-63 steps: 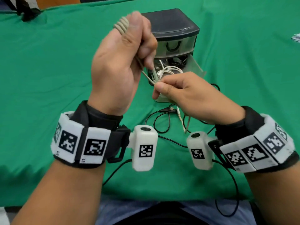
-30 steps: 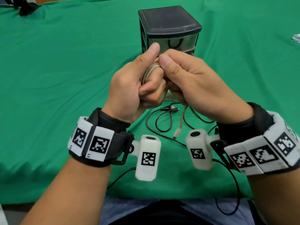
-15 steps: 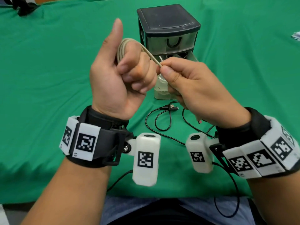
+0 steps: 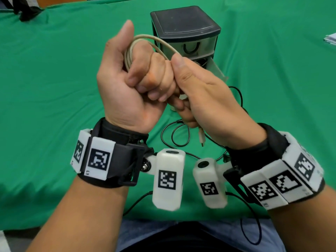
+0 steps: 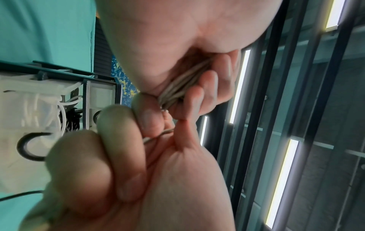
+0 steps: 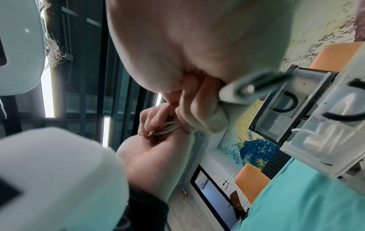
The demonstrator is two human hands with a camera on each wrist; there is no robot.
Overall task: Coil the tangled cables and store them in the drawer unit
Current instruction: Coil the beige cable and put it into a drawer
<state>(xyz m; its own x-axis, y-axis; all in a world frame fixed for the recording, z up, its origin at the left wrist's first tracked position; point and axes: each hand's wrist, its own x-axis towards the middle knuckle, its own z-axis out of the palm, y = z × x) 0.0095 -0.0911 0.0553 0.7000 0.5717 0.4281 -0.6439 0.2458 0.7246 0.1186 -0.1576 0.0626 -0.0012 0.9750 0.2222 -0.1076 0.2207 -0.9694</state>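
Overhead, left hand (image 4: pixel 134 82) grips coiled beige cable (image 4: pixel 145 40); right hand (image 4: pixel 205 99) pinches its strand; wrist views alone show white cables (image 5: pixel 63 103) inside the translucent drawer (image 5: pixel 29 117); no legible writing.

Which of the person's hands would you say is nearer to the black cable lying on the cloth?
Right. The right hand hangs just above the black cable; the left hand is higher and leftward.

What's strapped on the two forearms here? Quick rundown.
Bare forearms, no sleeves. The left hand and the right hand each carry a black wrist strap ringed with white blocks printed with black square markers. A white rounded camera pod with its own marker hangs inside each wrist; thin black wires trail off.
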